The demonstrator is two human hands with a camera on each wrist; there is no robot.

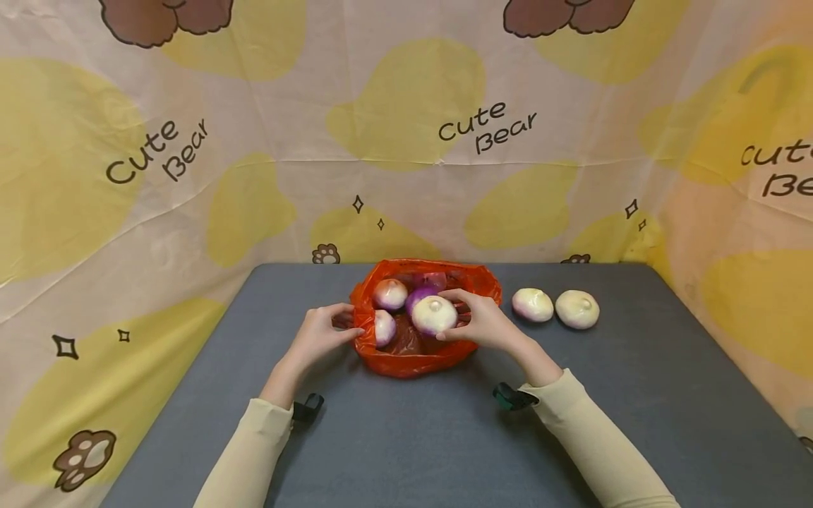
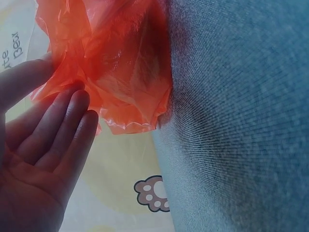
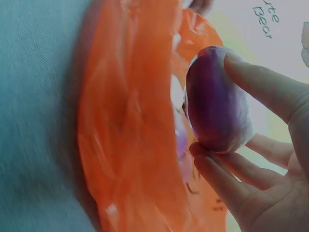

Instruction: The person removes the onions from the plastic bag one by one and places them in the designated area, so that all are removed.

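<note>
In the head view, a red plastic bag stands with its mouth gaping upward. Inside lie several purple-and-white onions. My left hand pinches the bag's left rim between thumb and fingers; the left wrist view has the thin plastic gathered at the fingertips. Over the bag's mouth, my right hand holds a flattish onion, pale side up. From the right wrist view, that onion's glossy purple side shows between thumb and fingers, just outside or above the bag's edge.
Two pale onions, one nearer and one farther right, rest on the grey table right of the bag. A printed cloth hangs behind and at both sides. Dark straps sit at both wrists.
</note>
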